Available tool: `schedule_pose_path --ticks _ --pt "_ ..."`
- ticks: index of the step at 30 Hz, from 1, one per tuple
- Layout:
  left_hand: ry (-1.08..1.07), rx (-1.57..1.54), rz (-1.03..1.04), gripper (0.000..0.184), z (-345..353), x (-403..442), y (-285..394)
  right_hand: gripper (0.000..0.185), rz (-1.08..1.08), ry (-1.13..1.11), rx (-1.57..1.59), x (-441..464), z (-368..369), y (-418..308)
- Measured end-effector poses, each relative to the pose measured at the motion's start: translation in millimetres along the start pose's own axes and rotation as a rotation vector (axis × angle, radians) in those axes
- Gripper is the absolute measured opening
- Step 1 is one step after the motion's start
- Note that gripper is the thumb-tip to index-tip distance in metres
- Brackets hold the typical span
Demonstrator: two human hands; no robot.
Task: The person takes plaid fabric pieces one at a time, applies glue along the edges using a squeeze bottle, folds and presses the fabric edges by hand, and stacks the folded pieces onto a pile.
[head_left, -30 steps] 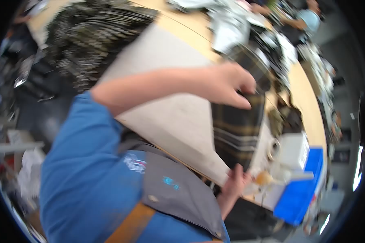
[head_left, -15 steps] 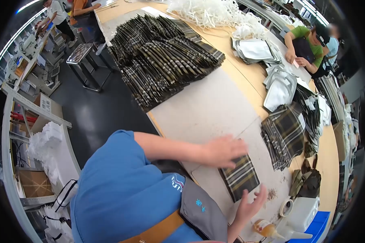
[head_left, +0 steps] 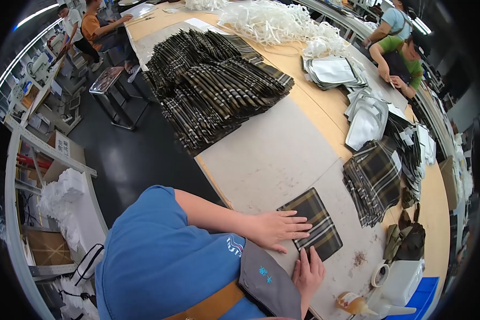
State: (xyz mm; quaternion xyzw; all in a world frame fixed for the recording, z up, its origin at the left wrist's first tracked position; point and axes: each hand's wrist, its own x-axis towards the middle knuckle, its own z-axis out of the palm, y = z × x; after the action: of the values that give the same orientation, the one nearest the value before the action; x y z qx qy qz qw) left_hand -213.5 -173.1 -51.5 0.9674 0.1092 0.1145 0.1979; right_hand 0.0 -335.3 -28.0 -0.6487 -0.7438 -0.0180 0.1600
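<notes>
Your single view looks from the camera on your head, above the near edge of the desk (head_left: 274, 144), facing forward and steeply down. It sits close enough that your blue sleeve (head_left: 160, 250) and grey apron (head_left: 264, 293) fill much of the bottom, with the plaid cloth (head_left: 324, 233) a little farther off, below and right of centre. You see through a wide, round lens, rolled so the desk's near edge slants from upper left to lower right, while its far edge bows down the right side.
</notes>
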Motion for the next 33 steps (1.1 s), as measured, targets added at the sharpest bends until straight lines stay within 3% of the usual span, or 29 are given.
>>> schedule_pose_path --ticks 6,12,18,21,23,25,27,30,31,33 --pt "0.002 0.03 0.052 0.074 -9 18 -1 0.031 0.026 0.024 -0.006 2 0 -2" --pt "-0.043 0.101 0.103 0.064 6 38 2 0.02 -0.094 0.146 -0.201 5 3 0" --pt "0.161 0.171 0.14 0.049 3 42 5 0.017 -0.025 0.182 -0.172 18 -21 -3" --pt "-0.033 0.081 0.074 0.035 -28 55 3 0.029 -0.009 0.12 -0.144 20 -29 -2" --pt "-0.183 -0.066 -0.015 0.023 -66 63 -8 0.046 0.001 0.299 -0.198 17 -28 -5" --pt "-0.151 -0.006 -0.056 0.02 -105 74 -29 0.054 0.046 0.312 -0.196 1 -19 4" --pt "0.006 -0.011 -0.131 0.016 -143 86 -64 0.061 0.097 0.328 -0.199 -9 -11 6" --pt "0.077 0.274 -0.379 0.032 -206 106 -129 0.055 0.291 0.311 -0.138 -13 -4 4" --pt "0.252 0.336 -0.49 0.033 -248 105 -154 0.05 0.331 0.269 -0.079 -14 -1 4" --pt "0.544 0.597 -0.378 0.04 -266 95 -228 0.045 0.379 0.228 -0.023 -18 2 6"
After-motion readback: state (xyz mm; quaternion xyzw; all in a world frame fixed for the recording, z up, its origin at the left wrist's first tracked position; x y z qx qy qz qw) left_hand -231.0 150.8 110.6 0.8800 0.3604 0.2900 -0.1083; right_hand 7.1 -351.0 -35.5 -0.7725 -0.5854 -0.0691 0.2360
